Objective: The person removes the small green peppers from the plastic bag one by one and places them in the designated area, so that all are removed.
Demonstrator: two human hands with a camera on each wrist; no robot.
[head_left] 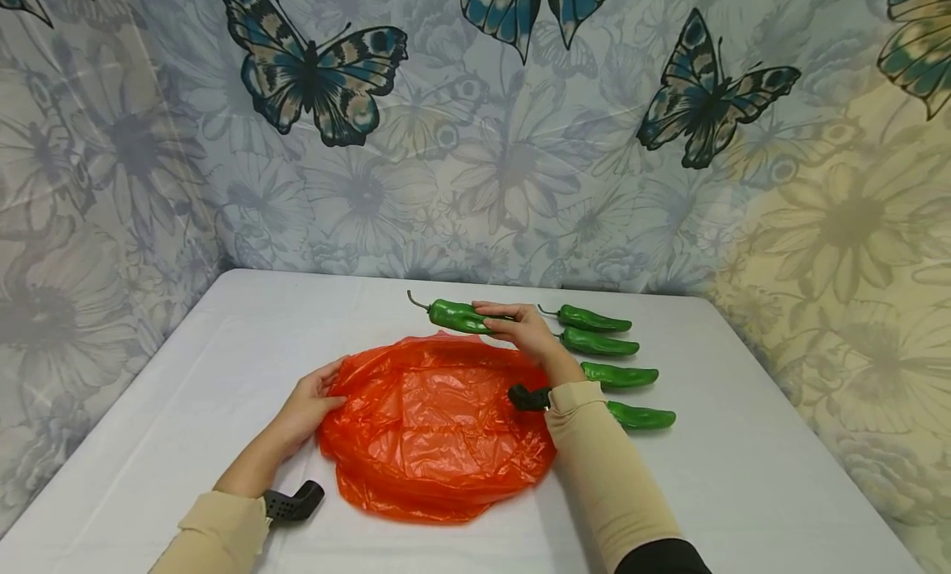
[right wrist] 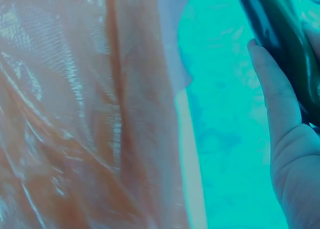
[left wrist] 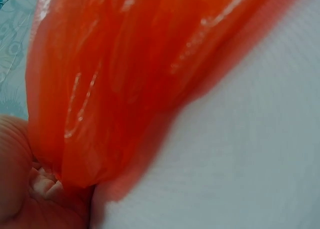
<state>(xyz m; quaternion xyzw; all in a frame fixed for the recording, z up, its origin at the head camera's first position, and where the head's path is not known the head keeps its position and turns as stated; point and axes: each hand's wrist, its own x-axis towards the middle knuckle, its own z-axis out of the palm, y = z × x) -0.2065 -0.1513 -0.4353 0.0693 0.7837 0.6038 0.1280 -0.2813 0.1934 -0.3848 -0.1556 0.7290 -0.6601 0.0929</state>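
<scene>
A red plastic bag point(head_left: 446, 417) lies spread with its mouth wide on the white table, wrinkled and shiny. My left hand point(head_left: 306, 405) holds the bag's left edge; in the left wrist view the red film point(left wrist: 110, 89) bunches up against the palm, and part of the fingers is hidden behind it. Just beyond the bag's far rim, my right hand point(head_left: 523, 326) grips a green chili pepper point(head_left: 455, 315) by its tip end, the stem pointing left. The right wrist view has the thumb point(right wrist: 275, 89) along one side of that dark green pepper point(right wrist: 285, 44).
Several more green peppers lie in a column right of the bag, the farthest pepper point(head_left: 594, 319) near the back and the nearest pepper point(head_left: 642, 416) partly behind my right forearm. Butterfly-patterned cloth point(head_left: 513, 161) hangs behind the white table point(head_left: 758, 475).
</scene>
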